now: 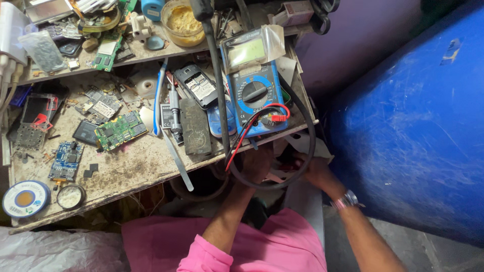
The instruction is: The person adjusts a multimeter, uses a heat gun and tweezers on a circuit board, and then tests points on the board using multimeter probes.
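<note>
Reaching below the front edge of the table, both my hands work among cables under its right end. Left to right on the table: a solder spool at the front left corner, a blue circuit board, a green circuit board, a soldering iron, a dark flat battery, an opened phone body, and a blue multimeter with a grey display, a black dial ringed in white, and a plastic wrap around its top. Red and black leads run from its lower face over the table edge. My left hand sits just under that edge, grip curled around the leads and a thick black cable that loops down from the table; how tightly it closes I cannot tell. My right hand, a watch at the wrist, touches the same loop; its grip is hidden.
</note>
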